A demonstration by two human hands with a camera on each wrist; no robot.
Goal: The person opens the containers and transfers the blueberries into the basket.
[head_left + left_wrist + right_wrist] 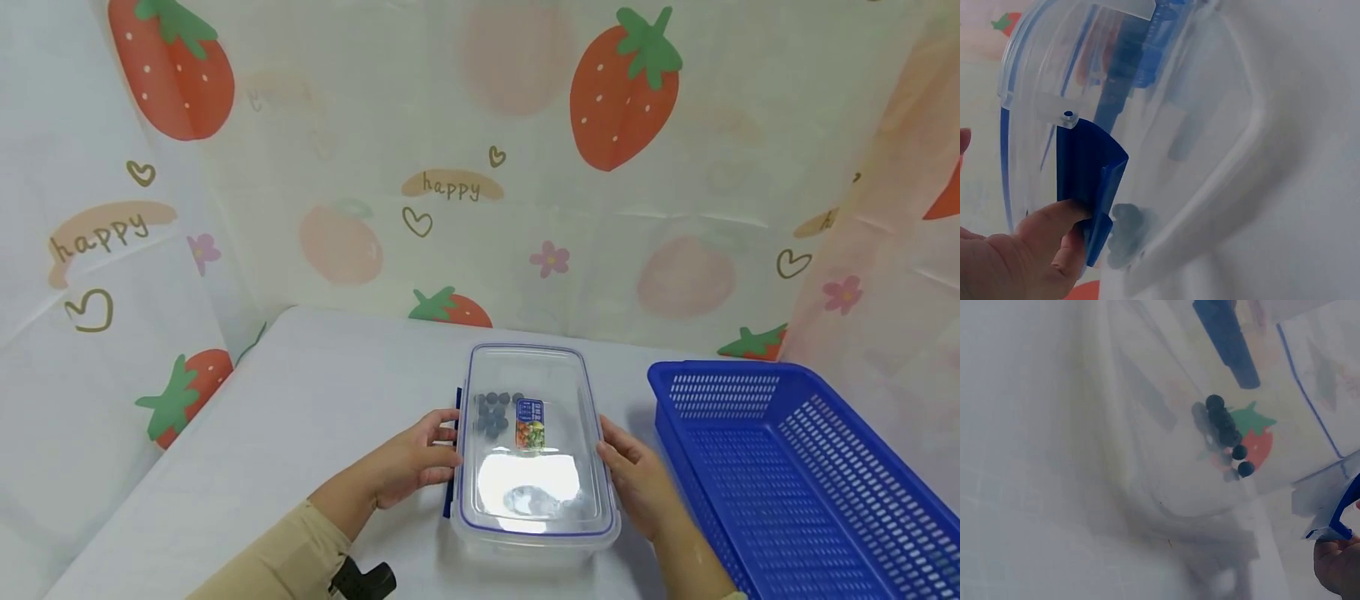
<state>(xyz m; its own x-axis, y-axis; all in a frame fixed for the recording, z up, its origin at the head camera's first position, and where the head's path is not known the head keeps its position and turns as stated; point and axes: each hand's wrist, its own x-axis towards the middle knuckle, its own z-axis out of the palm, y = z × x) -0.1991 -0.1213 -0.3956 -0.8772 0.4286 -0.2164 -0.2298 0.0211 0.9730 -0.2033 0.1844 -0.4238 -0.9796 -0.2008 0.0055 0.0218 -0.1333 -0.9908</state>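
In the head view, a clear plastic food container [536, 548] stands on the table with its blue-edged lid [561, 367] on top. Several small dark blue round balls [492, 414] show through the lid, beside a colourful label [529, 424]. My left hand [412, 458] is at the container's left side, where its fingers grip a blue latch [1088, 159] that is swung outward. On the opposite side, my right hand [636, 475] has its thumb by the lid's edge. Its fingers hold another blue latch [1340, 515], partly cut off in the right wrist view.
A blue perforated plastic basket [738, 492] stands close to the right of the container. White cloth covers the table [337, 367]. Behind it hangs a curtain [450, 125] printed with strawberries. A black device [363, 579] is strapped at the left wrist.
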